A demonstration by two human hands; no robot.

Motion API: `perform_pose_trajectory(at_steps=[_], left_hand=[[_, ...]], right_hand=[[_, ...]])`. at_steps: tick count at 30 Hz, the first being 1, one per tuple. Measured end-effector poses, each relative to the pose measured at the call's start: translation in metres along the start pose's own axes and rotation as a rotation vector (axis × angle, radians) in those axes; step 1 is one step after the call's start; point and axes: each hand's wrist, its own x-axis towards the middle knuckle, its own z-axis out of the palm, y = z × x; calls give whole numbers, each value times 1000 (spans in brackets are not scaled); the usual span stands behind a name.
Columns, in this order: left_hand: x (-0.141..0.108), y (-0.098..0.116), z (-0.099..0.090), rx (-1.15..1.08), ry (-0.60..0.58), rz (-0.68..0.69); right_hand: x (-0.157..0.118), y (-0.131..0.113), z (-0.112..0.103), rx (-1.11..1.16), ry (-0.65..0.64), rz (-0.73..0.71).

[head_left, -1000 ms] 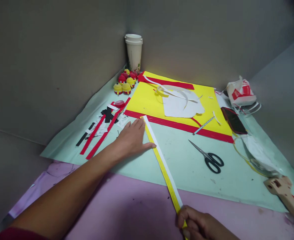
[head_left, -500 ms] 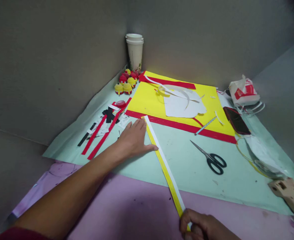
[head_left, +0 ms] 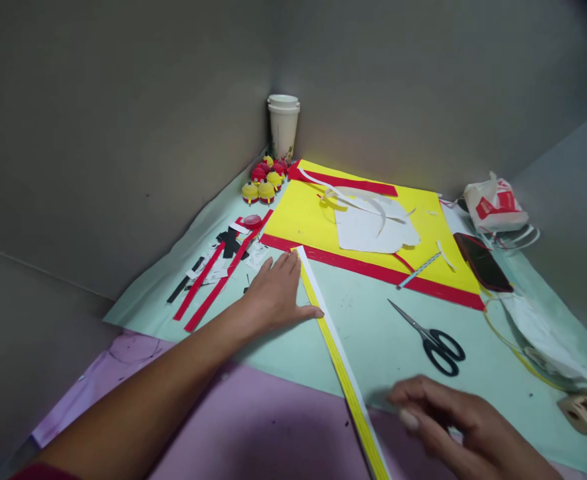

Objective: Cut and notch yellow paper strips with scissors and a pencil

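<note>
My left hand point(head_left: 276, 290) lies flat, fingers stretched forward and thumb out to the side. Its fingertips and thumb touch the edge of a long yellow-and-white paper strip point(head_left: 344, 373), near the strip's far end. The strip runs towards me over the table's edge of the green sheet and leaves the view at the bottom. My right hand point(head_left: 463, 427) is raised to the right of the strip, apart from it, with thumb and forefinger apart; its other fingers are curled. Scissors with black handles point(head_left: 436, 343) lie just beyond my right hand.
Yellow card with red borders point(head_left: 313, 213) lies ahead, bearing white paper scraps point(head_left: 368, 230). Red strips point(head_left: 213, 300) and black scraps are at left. Several red and yellow round pieces point(head_left: 258, 192) stand by a white cup point(head_left: 283, 127). A phone point(head_left: 483, 261) and glue gun point(head_left: 586, 413) are at right.
My right hand has let go of the strip's near end and moved up and to the right. My left hand stays on the strip. The view has shifted slightly.
</note>
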Motion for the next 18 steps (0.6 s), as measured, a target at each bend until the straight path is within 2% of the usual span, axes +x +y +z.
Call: perform_pose_trajectory(at_steps=[4, 7, 11, 18], left_hand=[[-1, 1, 0, 0, 15, 5], [-2, 2, -2, 20, -6, -5], [-2, 4, -4, 54, -24, -22], [-2, 4, -3, 60, -17, -11]], right_hand=[[44, -12, 15, -164, 223, -333], [79, -15, 28, -235, 294, -521], [105, -12, 35, -278, 304, -567], [120, -6, 40, -370, 319, -611]])
